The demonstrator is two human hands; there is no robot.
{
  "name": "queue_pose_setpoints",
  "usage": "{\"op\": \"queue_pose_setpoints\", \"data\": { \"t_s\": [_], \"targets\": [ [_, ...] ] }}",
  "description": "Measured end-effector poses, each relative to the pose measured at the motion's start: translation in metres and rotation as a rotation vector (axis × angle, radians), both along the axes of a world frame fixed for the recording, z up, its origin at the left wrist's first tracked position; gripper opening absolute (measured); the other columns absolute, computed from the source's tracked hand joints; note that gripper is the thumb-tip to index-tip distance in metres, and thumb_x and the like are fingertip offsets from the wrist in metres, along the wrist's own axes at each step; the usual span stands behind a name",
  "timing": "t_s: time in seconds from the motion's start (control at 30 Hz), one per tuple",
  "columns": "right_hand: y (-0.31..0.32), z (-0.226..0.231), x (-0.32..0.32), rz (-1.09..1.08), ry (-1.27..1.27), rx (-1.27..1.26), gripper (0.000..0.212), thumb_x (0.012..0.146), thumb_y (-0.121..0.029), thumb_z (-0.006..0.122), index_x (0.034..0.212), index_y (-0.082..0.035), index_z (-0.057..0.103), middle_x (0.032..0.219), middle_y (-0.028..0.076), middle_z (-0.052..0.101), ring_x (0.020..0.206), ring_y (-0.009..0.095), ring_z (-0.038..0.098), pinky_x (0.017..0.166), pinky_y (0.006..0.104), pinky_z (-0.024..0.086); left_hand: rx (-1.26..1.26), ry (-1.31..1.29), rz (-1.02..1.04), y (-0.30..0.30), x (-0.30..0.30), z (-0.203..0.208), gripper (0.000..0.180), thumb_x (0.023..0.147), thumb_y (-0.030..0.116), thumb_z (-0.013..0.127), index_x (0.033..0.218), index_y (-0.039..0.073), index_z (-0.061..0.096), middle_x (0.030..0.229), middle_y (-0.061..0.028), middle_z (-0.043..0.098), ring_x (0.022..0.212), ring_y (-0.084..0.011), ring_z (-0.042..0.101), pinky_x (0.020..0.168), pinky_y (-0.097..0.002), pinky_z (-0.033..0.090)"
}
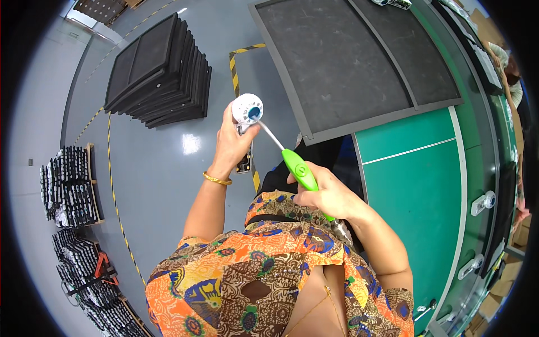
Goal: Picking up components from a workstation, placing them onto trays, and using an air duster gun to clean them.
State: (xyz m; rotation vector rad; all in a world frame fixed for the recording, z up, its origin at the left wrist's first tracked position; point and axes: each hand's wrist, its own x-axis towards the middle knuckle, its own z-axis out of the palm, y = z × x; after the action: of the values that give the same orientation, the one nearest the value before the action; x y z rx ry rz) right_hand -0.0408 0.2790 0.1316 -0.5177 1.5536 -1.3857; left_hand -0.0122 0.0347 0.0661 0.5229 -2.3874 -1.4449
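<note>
My left hand [231, 140] is closed around a white, round-headed camera-like device [245, 106] and holds it up in front of me. A dark blue round part with small dark marks around it shows on its face, and a body with a dark panel hangs below my palm. My right hand [328, 194] grips a bright green-handled tool [300, 170] with a thin pale shaft. The shaft slants up to the left, and its tip is at the blue part; whether it touches cannot be told. A metallic piece shows at the handle's lower end.
A large black divided tray [337, 62] lies on the green-topped table [412, 191] to my right. More white devices [483, 203] sit along the table's far-right ledge. On the floor at left stand a stack of black trays [160, 73] and piles of black-and-white parts [67, 185].
</note>
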Motion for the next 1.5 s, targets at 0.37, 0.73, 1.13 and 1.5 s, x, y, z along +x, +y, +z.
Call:
{"op": "queue_pose_setpoints", "data": {
  "t_s": [0.37,0.73,1.13,1.5],
  "targets": [
    [0.009,0.007,0.000,0.347,0.117,0.195,0.034,0.069,-0.010,0.064,0.100,0.000,0.054,0.085,0.011,0.057,0.084,0.020,0.054,0.075,0.0321,0.044,0.514,-0.093,-0.080,-0.005,-0.007,0.013,0.048,0.083,0.009,0.063,0.126,0.008,0.043,0.105,-0.0070,0.059,0.075,-0.0133,0.062,0.056,-0.0262,0.054],
    [0.002,0.020,-0.006,0.312,0.007,0.125,0.037,0.068,-0.013,0.060,0.100,0.004,0.054,0.092,0.017,0.061,0.090,0.027,0.059,0.082,0.0338,0.044,0.498,-0.169,-0.111,-0.009,-0.004,0.017,0.045,0.084,0.006,0.062,0.125,0.004,0.045,0.112,-0.0057,0.055,0.097,-0.0136,0.055,0.071,-0.0292,0.054],
    [0.021,-0.035,-0.012,0.196,-0.619,-0.224,0.032,0.073,0.001,0.057,0.101,-0.004,0.043,0.057,-0.004,0.036,0.042,0.007,0.033,0.039,0.0246,0.027,0.371,0.084,-0.501,0.041,-0.130,0.138,0.047,0.082,0.005,0.060,0.124,0.006,0.042,0.107,-0.0071,0.054,0.076,-0.0122,0.058,0.060,-0.0244,0.054],
    [0.008,-0.075,-0.011,-0.085,-0.247,-0.451,0.033,0.074,-0.008,0.055,0.107,-0.004,0.057,0.095,0.007,0.058,0.076,0.015,0.052,0.060,0.0276,0.042,0.212,0.063,-1.205,0.439,-0.275,0.099,0.065,0.066,0.000,0.069,0.124,0.003,0.039,0.109,-0.0090,0.053,0.098,-0.0199,0.053,0.084,-0.0342,0.046]
  ]
}}
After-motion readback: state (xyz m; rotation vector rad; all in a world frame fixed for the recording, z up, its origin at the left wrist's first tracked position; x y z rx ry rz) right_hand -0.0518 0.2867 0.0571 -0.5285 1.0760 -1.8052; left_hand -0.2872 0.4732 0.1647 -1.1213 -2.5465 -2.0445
